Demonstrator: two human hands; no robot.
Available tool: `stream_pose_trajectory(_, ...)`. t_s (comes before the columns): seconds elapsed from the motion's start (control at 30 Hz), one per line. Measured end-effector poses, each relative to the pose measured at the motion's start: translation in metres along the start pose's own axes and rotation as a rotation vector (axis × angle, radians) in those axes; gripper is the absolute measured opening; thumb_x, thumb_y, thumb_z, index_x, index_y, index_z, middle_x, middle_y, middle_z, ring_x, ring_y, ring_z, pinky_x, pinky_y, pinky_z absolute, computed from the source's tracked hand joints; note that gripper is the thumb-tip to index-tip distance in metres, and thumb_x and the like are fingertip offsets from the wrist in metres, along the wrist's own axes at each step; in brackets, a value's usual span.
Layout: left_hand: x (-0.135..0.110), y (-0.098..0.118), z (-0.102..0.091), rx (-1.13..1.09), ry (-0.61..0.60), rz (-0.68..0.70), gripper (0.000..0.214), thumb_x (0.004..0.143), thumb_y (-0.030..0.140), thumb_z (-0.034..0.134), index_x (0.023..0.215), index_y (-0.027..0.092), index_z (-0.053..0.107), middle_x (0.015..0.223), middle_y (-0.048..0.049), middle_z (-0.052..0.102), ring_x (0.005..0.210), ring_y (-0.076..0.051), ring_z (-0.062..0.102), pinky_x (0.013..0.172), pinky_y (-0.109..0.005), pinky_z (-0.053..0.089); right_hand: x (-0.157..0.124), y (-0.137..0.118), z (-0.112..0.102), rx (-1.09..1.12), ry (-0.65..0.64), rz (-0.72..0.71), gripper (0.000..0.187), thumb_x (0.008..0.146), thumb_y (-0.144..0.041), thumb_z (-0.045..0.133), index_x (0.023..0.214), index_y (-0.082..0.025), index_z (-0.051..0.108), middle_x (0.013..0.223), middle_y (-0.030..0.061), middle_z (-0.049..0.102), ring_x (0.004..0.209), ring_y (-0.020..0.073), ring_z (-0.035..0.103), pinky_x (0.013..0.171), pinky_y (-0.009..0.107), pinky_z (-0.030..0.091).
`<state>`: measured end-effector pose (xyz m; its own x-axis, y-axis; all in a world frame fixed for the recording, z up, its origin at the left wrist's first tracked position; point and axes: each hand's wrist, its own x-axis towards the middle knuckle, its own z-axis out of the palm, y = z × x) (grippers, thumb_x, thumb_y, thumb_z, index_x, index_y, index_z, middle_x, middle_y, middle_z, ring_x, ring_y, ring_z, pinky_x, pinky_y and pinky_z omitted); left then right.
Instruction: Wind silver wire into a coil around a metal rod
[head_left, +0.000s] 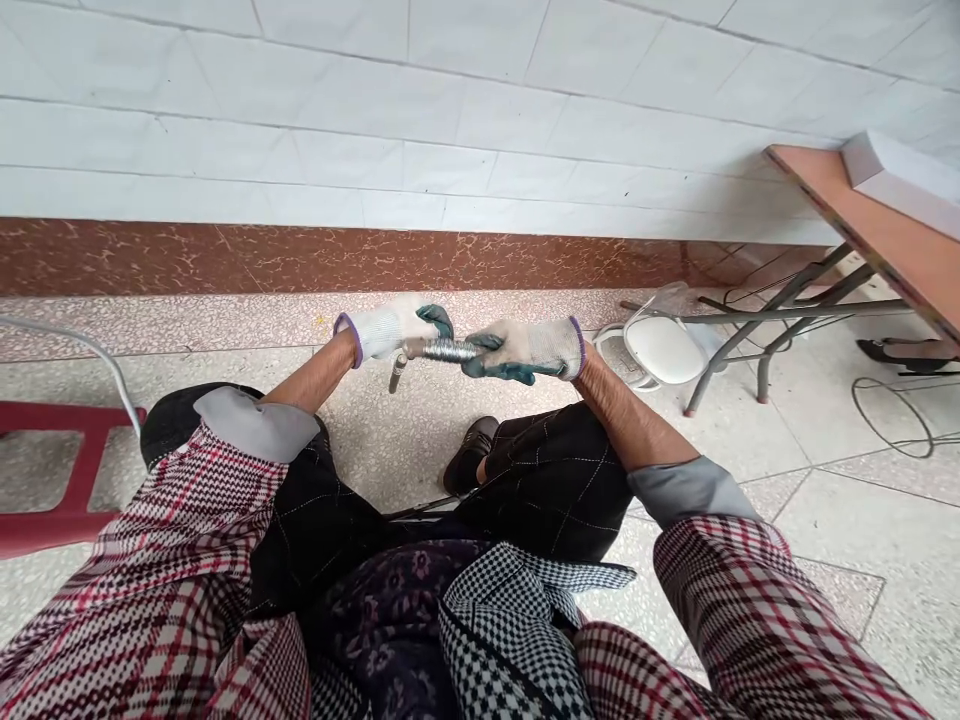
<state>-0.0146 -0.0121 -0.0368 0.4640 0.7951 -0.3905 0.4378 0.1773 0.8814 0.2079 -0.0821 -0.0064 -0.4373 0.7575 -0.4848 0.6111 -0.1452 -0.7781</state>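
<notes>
A rod wound with silvery wire (448,350) lies level in front of me, over the floor between my knees. At its left end a short dark handle-like piece (397,373) angles downward. My right hand (501,350), in a white glove with green-coated fingers, is closed around the rod's right end. My left hand (411,322), gloved the same way, is just above and behind the left end with its fingers curled. What those fingers hold, if anything, is hidden.
To the left stands a red plastic stool (79,480), with a pale hose (82,338) near it. At right are a folding-leg table (847,195) bearing a white box (900,180), a white round-seated stool (666,350), loose cable (896,440) and another person's shoe (889,352). A tiled wall (375,120) rises ahead.
</notes>
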Motion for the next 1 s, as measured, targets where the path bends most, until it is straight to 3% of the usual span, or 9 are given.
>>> stream_pose_trajectory(0.07, -0.003, -0.002, -0.003, 0.049, -0.033, -0.015, 0.026, 0.100, 0.036, 0.066, 0.113, 0.015, 0.068, 0.105, -0.0062, 0.068, 0.083, -0.016, 0.067, 0.071, -0.031, 0.059, 0.002, 0.006, 0.004, -0.056, -0.026, 0.026, 0.021, 0.094, -0.034, 0.074, 0.090, -0.014, 0.068, 0.068, -0.0017, 0.060, 0.050, 0.0069, 0.049, 0.040, 0.017, 0.040)
stream_pose_trajectory(0.17, -0.006, -0.004, -0.004, 0.097, -0.044, -0.017, 0.013, 0.091, 0.026, 0.076, 0.099, 0.016, 0.073, 0.084, -0.0045, 0.067, 0.077, -0.019, 0.067, 0.060, -0.026, 0.051, 0.010, 0.010, 0.010, -0.096, 0.031, 0.056, 0.024, 0.102, -0.035, 0.066, 0.111, -0.013, 0.068, 0.098, 0.0046, 0.069, 0.075, 0.0134, 0.066, 0.063, 0.026, 0.058)
stream_pose_trajectory(0.27, -0.008, -0.002, 0.001, 0.106, -0.042, -0.001, 0.007, 0.082, 0.014, 0.081, 0.083, 0.016, 0.075, 0.060, -0.0035, 0.057, 0.067, -0.020, 0.064, 0.051, -0.023, 0.036, 0.020, 0.011, 0.012, -0.126, 0.133, 0.063, 0.028, 0.103, -0.036, 0.064, 0.122, -0.016, 0.067, 0.119, 0.0087, 0.067, 0.095, 0.0200, 0.069, 0.080, 0.036, 0.060)
stream_pose_trajectory(0.33, -0.010, 0.000, 0.005, 0.096, -0.045, 0.015, 0.006, 0.082, 0.012, 0.080, 0.086, 0.013, 0.075, 0.059, -0.0030, 0.056, 0.064, -0.017, 0.060, 0.051, -0.022, 0.031, 0.025, 0.010, 0.008, -0.137, 0.206, 0.055, 0.028, 0.103, -0.036, 0.063, 0.124, -0.017, 0.067, 0.122, 0.0096, 0.067, 0.098, 0.0203, 0.068, 0.083, 0.037, 0.060)
stream_pose_trajectory(0.47, -0.012, 0.005, 0.011, 0.040, -0.041, 0.053, 0.009, 0.092, 0.011, 0.070, 0.100, 0.010, 0.072, 0.067, -0.0026, 0.060, 0.066, -0.010, 0.054, 0.054, -0.020, 0.031, 0.028, 0.009, -0.005, -0.148, 0.332, 0.015, 0.020, 0.100, -0.030, 0.066, 0.112, -0.014, 0.066, 0.103, 0.0059, 0.068, 0.082, 0.0154, 0.065, 0.069, 0.029, 0.057)
stream_pose_trajectory(0.57, -0.012, 0.006, 0.015, -0.008, -0.035, 0.077, 0.011, 0.095, 0.012, 0.065, 0.106, 0.011, 0.068, 0.071, -0.0027, 0.061, 0.066, -0.010, 0.053, 0.055, -0.021, 0.034, 0.027, 0.006, -0.010, -0.170, 0.409, 0.000, 0.008, 0.096, -0.020, 0.067, 0.093, -0.015, 0.062, 0.075, 0.0001, 0.059, 0.062, 0.0111, 0.052, 0.052, 0.022, 0.042)
stream_pose_trajectory(0.63, -0.011, 0.004, 0.017, -0.041, -0.046, 0.092, 0.010, 0.097, 0.014, 0.063, 0.105, 0.013, 0.067, 0.070, -0.0026, 0.061, 0.062, -0.010, 0.051, 0.053, -0.022, 0.035, 0.024, 0.000, -0.010, -0.160, 0.439, 0.007, 0.011, 0.094, -0.020, 0.065, 0.086, -0.017, 0.059, 0.064, -0.0028, 0.050, 0.053, 0.0097, 0.044, 0.044, 0.023, 0.034)
stream_pose_trajectory(0.83, -0.006, -0.004, 0.017, -0.180, -0.159, 0.148, 0.011, 0.093, 0.013, 0.058, 0.093, 0.017, 0.068, 0.062, -0.0009, 0.058, 0.049, -0.010, 0.047, 0.047, -0.025, 0.036, 0.008, -0.014, -0.006, 0.183, 0.421, -0.045, 0.011, 0.090, -0.026, 0.065, 0.087, -0.018, 0.059, 0.063, -0.0046, 0.043, 0.044, 0.0074, 0.036, 0.034, 0.022, 0.029)
stream_pose_trajectory(1.0, 0.002, -0.008, 0.015, -0.135, -0.112, 0.138, 0.013, 0.088, 0.007, 0.060, 0.088, 0.017, 0.069, 0.058, 0.0008, 0.054, 0.048, -0.009, 0.043, 0.047, -0.024, 0.034, 0.004, -0.005, -0.007, 0.473, 0.343, -0.179, 0.023, 0.084, -0.036, 0.070, 0.094, -0.016, 0.062, 0.060, -0.0064, 0.043, 0.041, 0.0062, 0.032, 0.032, 0.020, 0.026)
